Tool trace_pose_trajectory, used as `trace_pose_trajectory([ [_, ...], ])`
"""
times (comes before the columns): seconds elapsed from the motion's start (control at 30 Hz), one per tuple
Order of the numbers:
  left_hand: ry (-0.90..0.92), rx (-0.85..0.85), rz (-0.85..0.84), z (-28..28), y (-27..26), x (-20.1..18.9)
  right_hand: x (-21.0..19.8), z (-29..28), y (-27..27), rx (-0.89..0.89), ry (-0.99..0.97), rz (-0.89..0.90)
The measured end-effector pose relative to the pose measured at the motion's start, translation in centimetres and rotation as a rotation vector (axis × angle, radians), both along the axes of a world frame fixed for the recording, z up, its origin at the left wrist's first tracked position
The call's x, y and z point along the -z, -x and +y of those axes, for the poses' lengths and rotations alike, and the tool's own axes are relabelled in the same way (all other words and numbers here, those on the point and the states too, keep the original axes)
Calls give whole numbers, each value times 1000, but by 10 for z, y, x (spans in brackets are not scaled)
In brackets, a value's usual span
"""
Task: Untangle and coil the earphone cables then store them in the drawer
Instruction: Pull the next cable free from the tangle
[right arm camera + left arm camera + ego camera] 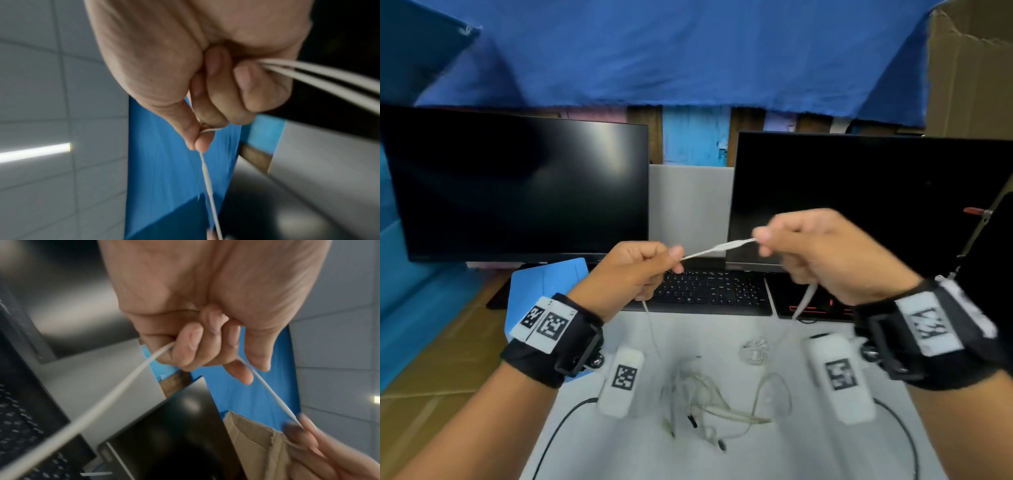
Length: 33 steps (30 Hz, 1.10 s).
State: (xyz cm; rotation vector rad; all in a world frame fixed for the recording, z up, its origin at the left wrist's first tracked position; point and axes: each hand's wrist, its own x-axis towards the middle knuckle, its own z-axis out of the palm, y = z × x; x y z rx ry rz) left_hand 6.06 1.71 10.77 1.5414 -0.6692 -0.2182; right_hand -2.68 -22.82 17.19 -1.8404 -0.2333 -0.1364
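Both hands hold one white earphone cable (717, 247) stretched taut in the air above the keyboard. My left hand (633, 270) pinches it between thumb and curled fingers (193, 345); a strand (102, 404) trails down from the fist. My right hand (815, 253) pinches the other end between thumb and forefinger (202, 141), and two strands (329, 78) run out past its curled fingers. On the white desk (774, 455) below lie a tangled pile of earphone cables (709, 401) and a small coiled white earphone (754, 350). No drawer is in view.
Two dark monitors (517, 185) (866, 198) stand at the back with a black keyboard (709, 287) before them. A blue folder (544, 287) lies at the left and a cardboard box (969, 68) stands at the top right. Black wrist cords (558, 435) arc over the desk.
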Motion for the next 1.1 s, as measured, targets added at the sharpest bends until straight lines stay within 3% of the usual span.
trace_pose_trajectory([
  [0.07,-46,-35,-8,17,-4,15,-1,-41,18,147,19,-32],
  [0.13,-140,-64,-24,29,-3,29,10,-82,34,251,201,-5],
  [0.3,-279,-102,-18,27,10,59,62,-154,57,342,560,329],
  [0.37,-303,-96,-24,18,12,69,82,-162,58,364,705,438],
  [0.5,-295,-18,-14,-13,17,76,109,-125,55,213,906,492],
  [0.57,-269,11,-11,-33,20,77,117,-87,51,197,854,385],
  [0.7,-221,61,-44,-67,31,76,126,-5,46,-11,281,239],
  [0.8,-163,44,-18,-74,35,78,135,13,37,21,141,171],
  [0.87,-174,-12,-7,-65,29,87,139,3,33,84,124,163],
  [0.97,-240,-112,74,-37,14,98,137,-23,37,5,251,273],
  [1.1,-542,-45,113,-4,5,102,138,-43,43,-71,450,397],
])
